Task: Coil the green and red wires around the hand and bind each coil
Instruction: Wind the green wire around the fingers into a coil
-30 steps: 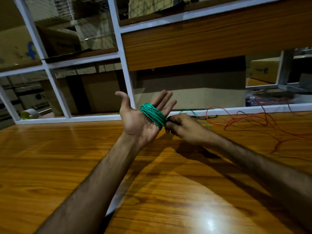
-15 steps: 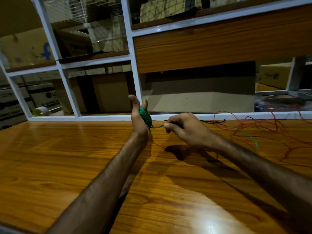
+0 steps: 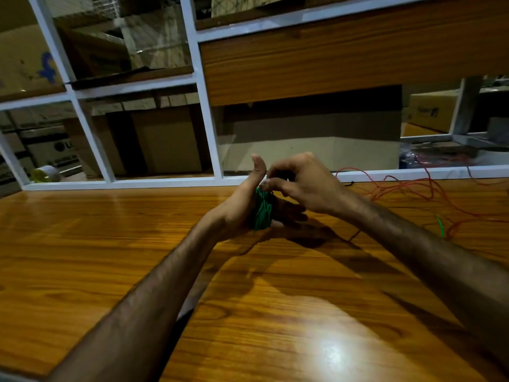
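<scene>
The green wire [image 3: 261, 212] is coiled round the straight fingers of the left hand [image 3: 237, 210], thumb up, and the right hand [image 3: 305, 186], at the coil's 1 o'clock, pinches its top strand with curled fingers; the red wire [image 3: 413, 188] lies loose at 3 o'clock.

We're looking at what reads as a storeroom, or the back of a shop. We're at a glossy wooden surface [image 3: 82, 271], more counter than desk, and right behind it runs a glass partition in a white frame [image 3: 203, 86]. Through the panes it's cardboard boxes [image 3: 168, 139] on several levels: one LG-marked box [image 3: 52, 150], another box with a blue mark [image 3: 24, 59]. Wire mesh [image 3: 115, 6] shows up top, a roll of tape [image 3: 46, 173] sits low at the left behind the glass, and loose red wire [image 3: 413, 188] sprawls over the right of the surface. The light is dim throughout.
</scene>
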{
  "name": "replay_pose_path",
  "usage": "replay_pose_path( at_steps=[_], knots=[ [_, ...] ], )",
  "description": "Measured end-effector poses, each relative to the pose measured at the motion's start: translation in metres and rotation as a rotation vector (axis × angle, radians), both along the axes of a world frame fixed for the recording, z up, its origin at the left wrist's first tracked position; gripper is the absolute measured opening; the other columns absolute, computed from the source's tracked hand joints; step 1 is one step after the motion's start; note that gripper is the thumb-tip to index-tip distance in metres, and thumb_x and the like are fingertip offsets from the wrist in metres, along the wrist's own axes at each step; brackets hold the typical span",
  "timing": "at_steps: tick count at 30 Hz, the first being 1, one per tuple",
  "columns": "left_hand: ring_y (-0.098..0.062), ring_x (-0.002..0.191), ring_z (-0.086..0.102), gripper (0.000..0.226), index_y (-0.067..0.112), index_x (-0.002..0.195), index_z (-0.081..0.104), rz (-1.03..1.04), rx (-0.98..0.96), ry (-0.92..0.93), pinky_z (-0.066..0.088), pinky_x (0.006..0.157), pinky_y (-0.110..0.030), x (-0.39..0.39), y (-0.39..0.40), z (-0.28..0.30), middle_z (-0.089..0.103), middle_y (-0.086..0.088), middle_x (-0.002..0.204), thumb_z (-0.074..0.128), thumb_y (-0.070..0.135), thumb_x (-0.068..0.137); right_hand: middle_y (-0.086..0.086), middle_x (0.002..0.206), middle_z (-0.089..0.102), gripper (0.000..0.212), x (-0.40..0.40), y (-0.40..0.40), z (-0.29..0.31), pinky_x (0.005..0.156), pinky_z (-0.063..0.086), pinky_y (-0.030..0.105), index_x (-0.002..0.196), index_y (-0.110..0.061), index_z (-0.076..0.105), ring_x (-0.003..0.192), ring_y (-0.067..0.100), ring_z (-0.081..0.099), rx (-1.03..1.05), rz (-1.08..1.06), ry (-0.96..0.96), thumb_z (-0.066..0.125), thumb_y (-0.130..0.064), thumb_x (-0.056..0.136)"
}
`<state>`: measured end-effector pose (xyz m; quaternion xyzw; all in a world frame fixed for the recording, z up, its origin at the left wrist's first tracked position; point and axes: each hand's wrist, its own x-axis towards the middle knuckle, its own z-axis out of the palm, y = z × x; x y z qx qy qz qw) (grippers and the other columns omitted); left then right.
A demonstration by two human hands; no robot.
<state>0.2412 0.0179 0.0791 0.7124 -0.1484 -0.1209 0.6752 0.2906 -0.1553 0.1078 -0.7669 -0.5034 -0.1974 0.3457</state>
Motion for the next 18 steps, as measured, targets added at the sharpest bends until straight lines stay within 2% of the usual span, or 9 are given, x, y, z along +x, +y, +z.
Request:
replay_pose_path(
  at_steps=[2, 4, 7, 9, 12, 13, 15, 17, 18],
  knots=[
    [-0.050, 0.128, 0.060, 0.124, -0.002, 0.156, 0.034, -0.087, -0.021, 0.114, 0.044, 0.115, -0.061, -0.007, -0.003, 0.005, 0.060, -0.037, 0.137, 0.030, 0.094, 0.078, -0.011, 0.074, 0.066, 0.033, 0.002, -0.002, 0.003, 0.057, 0.040, 0.018, 0.087, -0.018, 0.075, 0.068, 0.004, 0.059, 0.016, 0.000, -0.012, 0.069, -0.050, 0.083],
    [-0.048, 0.121, 0.064, 0.132, -0.014, 0.144, 0.049, -0.215, -0.034, 0.182, 0.053, 0.107, -0.052, -0.013, -0.006, 0.010, 0.063, -0.036, 0.132, 0.031, 0.096, 0.074, -0.005, 0.070, 0.065, 0.034, 0.005, -0.005, 0.004, 0.054, 0.038, 0.018, 0.081, -0.016, 0.072, 0.062, 0.005, 0.056, 0.031, 0.000, 0.003, 0.074, -0.050, 0.080],
    [-0.041, 0.116, 0.069, 0.120, -0.009, 0.136, 0.061, -0.394, -0.166, 0.221, 0.059, 0.098, -0.042, -0.019, -0.010, 0.013, 0.066, -0.031, 0.129, 0.033, 0.092, 0.077, -0.001, 0.065, 0.065, 0.026, 0.004, -0.005, 0.005, 0.053, 0.041, 0.021, 0.079, -0.012, 0.073, 0.057, 0.002, 0.054, 0.030, 0.053, 0.150, 0.078, -0.036, 0.086],
    [-0.041, 0.122, 0.065, 0.119, -0.005, 0.141, 0.057, -0.509, -0.334, 0.252, 0.058, 0.100, -0.042, -0.021, -0.011, 0.016, 0.062, -0.031, 0.135, 0.039, 0.093, 0.076, 0.000, 0.065, 0.065, 0.025, 0.003, -0.003, 0.005, 0.055, 0.045, 0.021, 0.081, -0.008, 0.072, 0.060, 0.003, 0.058, 0.031, 0.112, 0.312, 0.072, -0.030, 0.093],
    [-0.044, 0.140, 0.048, 0.136, -0.006, 0.156, 0.034, -0.587, -0.544, 0.238, 0.055, 0.105, -0.040, -0.020, -0.009, 0.019, 0.046, -0.031, 0.152, 0.039, 0.099, 0.071, -0.009, 0.070, 0.067, 0.020, 0.006, -0.010, -0.001, 0.062, 0.050, 0.014, 0.082, -0.008, 0.067, 0.068, -0.002, 0.065, 0.062, 0.215, 0.543, 0.062, -0.015, 0.100],
    [-0.045, 0.146, 0.040, 0.139, -0.006, 0.160, 0.027, -0.579, -0.610, 0.215, 0.051, 0.112, -0.041, -0.020, -0.010, 0.020, 0.038, -0.031, 0.157, 0.038, 0.101, 0.071, -0.011, 0.071, 0.066, 0.017, 0.008, -0.011, -0.007, 0.065, 0.049, 0.010, 0.084, -0.009, 0.064, 0.069, -0.006, 0.065, 0.055, 0.221, 0.575, 0.059, -0.006, 0.100],
    [-0.045, 0.156, 0.025, 0.142, -0.004, 0.163, 0.018, -0.533, -0.717, 0.145, 0.028, 0.128, -0.045, -0.022, -0.013, 0.022, 0.022, -0.030, 0.167, 0.036, 0.102, 0.072, -0.011, 0.086, 0.064, 0.023, 0.005, -0.013, -0.016, 0.070, 0.046, 0.005, 0.093, -0.012, 0.061, 0.076, -0.017, 0.062, -0.013, 0.121, 0.503, 0.054, 0.009, 0.098],
    [-0.043, 0.159, 0.017, 0.143, -0.004, 0.163, 0.017, -0.442, -0.778, 0.077, 0.009, 0.133, -0.047, -0.023, -0.015, 0.024, 0.018, -0.028, 0.170, 0.036, 0.104, 0.072, 0.001, 0.103, 0.066, 0.024, 0.002, -0.006, -0.021, 0.075, 0.043, 0.007, 0.111, -0.009, 0.066, 0.090, -0.011, 0.061, -0.075, -0.021, 0.351, 0.055, 0.007, 0.097],
    [-0.043, 0.159, 0.019, 0.143, -0.005, 0.163, 0.021, -0.372, -0.825, 0.054, 0.008, 0.133, -0.047, -0.022, -0.015, 0.025, 0.022, -0.027, 0.170, 0.038, 0.103, 0.071, 0.004, 0.098, 0.067, 0.023, 0.003, -0.001, -0.024, 0.072, 0.045, 0.014, 0.107, -0.010, 0.068, 0.084, -0.006, 0.062, -0.090, -0.032, 0.346, 0.054, 0.005, 0.097]
  ],
)
